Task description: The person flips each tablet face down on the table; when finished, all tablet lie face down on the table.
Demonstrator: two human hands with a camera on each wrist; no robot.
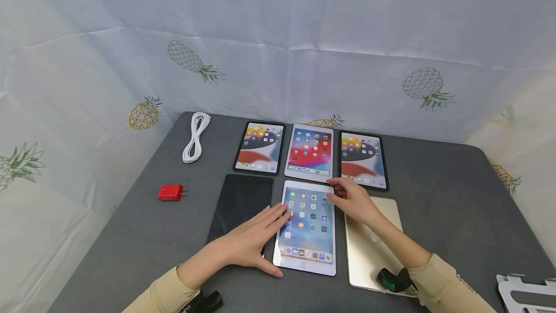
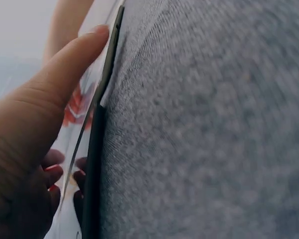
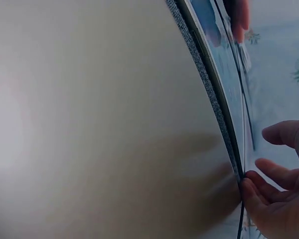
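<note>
A white tablet with a lit screen of app icons lies in the front row, between both hands. My left hand is spread flat, its fingertips at the tablet's left edge and its thumb near the lower left corner. It partly covers a dark-screened tablet. My right hand reaches over a gold tablet lying back up, with fingertips at the white tablet's upper right corner. In the right wrist view, the right thumb stands apart from the fingers, nothing pinched between them.
Behind is a row of a black-framed tablet, a white-framed tablet and another black-framed tablet. To the left lie a coiled white cable and a red plug adapter. A silver stand sits at the right front.
</note>
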